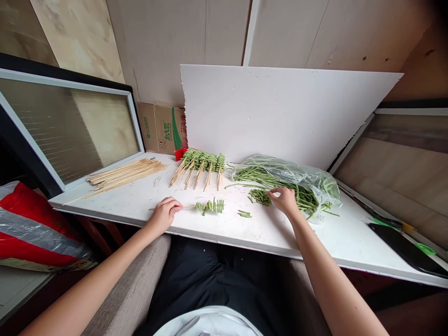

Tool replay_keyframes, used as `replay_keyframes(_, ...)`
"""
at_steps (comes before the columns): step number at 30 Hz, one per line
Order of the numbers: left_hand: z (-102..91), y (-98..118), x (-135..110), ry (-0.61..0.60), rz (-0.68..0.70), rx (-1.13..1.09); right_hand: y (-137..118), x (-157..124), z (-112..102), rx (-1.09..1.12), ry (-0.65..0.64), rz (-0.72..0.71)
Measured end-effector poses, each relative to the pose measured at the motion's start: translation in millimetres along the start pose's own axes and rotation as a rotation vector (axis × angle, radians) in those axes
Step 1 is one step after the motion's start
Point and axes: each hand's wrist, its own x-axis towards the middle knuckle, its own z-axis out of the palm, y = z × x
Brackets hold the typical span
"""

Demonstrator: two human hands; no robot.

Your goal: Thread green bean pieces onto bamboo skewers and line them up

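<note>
My left hand (166, 212) is closed around a thin wooden skewer (188, 206), which points to the right over the white table. Short pieces of green bean (212, 206) are threaded crosswise along its far part. At the right, my right hand (284, 199) reaches to a small pile of cut green beans (261, 196), fingertips bent together at its edge. Whether a piece is between those fingers is too small to tell. A few loose cut pieces (244, 213) lie between the skewer and the pile.
Finished bean skewers (203, 161) are stacked at the back, beside a cardboard box (163, 128). Bare skewers (126, 173) lie at left. Long green beans spill from a plastic bag (297, 175). A black phone (406, 247) rests at right. A white board (280, 116) stands behind.
</note>
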Motion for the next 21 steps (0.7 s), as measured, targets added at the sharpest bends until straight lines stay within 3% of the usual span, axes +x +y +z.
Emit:
replay_keyframes(4,-0.1,-0.5,-0.3,-0.006,-0.007,0.014,-1.5,1.0,3.5,-0.022,0.031,0.069)
replay_keyframes(12,-1.1,5.2,0.7,-0.002,-0.022,0.028,-19.7,-9.0,-4.6,0.074,0.047,-0.036)
replay_keyframes(16,-1.5,7.7,1.1,0.002,-0.021,0.040,-58.4,-18.4,-24.3,0.118,0.043,-0.084)
replay_keyframes(21,-0.9,9.6,0.7,0.053,-0.022,0.059,-141.9,-60.1,-40.1,0.210,-0.099,-0.191)
